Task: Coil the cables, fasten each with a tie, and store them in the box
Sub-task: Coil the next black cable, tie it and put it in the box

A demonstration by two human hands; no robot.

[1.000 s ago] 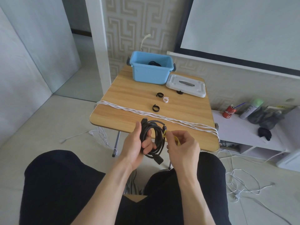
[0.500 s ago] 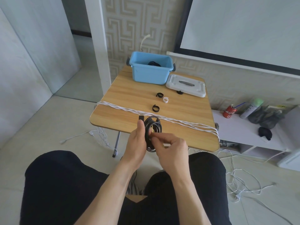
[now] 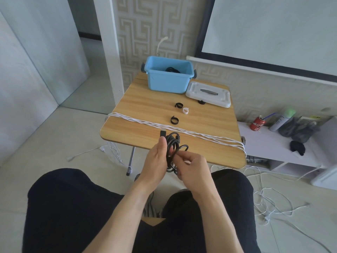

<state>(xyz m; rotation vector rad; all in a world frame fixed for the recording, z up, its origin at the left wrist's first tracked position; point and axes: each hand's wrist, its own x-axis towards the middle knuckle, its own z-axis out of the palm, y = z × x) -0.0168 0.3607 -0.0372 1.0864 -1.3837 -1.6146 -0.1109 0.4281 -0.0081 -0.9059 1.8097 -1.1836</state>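
Observation:
A coiled black cable [image 3: 174, 147] is held upright just in front of the wooden table's [image 3: 145, 99] near edge. My left hand [image 3: 156, 161] grips the coil from the left, its plug [image 3: 162, 133] sticking up above the thumb. My right hand [image 3: 191, 166] has its fingers curled round the coil's lower right side; the yellow tie is hidden. A long white cable [image 3: 191, 134] lies stretched across the table. Two black ties [image 3: 174, 119] [image 3: 178, 105] and a pale tie [image 3: 185, 110] lie mid-table. The blue box [image 3: 168, 83] at the back holds a black coil [image 3: 172, 69].
The box's white lid [image 3: 208, 94] lies right of the box, a small black tie [image 3: 201, 102] at its front edge. A low white shelf [image 3: 273, 143] on the right carries a red can [image 3: 258, 123] and bottles. Loose white cables [image 3: 269, 199] trail on the floor.
The coil turned edge-on and was squeezed flatter. My right hand moved left and closed round the coil, and the yellow tie went out of sight.

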